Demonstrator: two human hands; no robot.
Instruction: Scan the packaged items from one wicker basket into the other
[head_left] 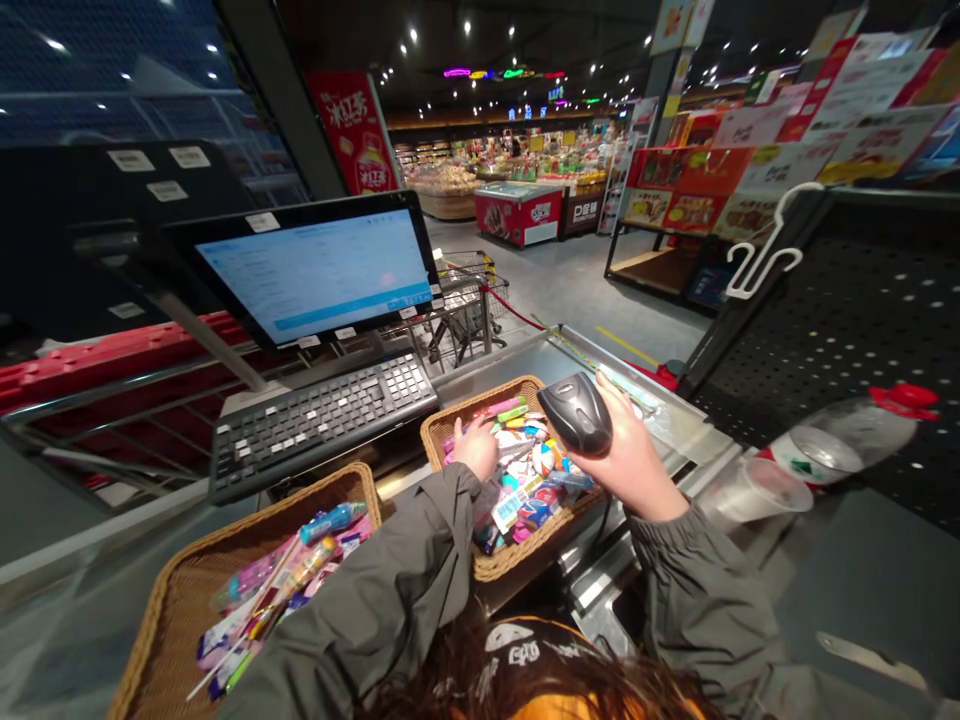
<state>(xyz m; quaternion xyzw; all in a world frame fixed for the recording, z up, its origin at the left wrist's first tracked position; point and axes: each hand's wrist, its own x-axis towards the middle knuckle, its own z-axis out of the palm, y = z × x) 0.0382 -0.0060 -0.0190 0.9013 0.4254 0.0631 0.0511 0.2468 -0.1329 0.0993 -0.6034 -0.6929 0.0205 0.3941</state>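
Black plastic scanner (576,412) is gripped by right hand (630,455), seemingly leaving left hand (475,448) free among colourful packets (536,508), fingers' hold unclear.

Open air lies above the left hand (477,450), but the wicker basket (517,567) beneath walls in its fingertips. To its left the keyboard (326,425) bars low passage; to its right is the scanner (577,412) in the right hand (631,462). A gap separates that hand from the cup (772,492) farther right.
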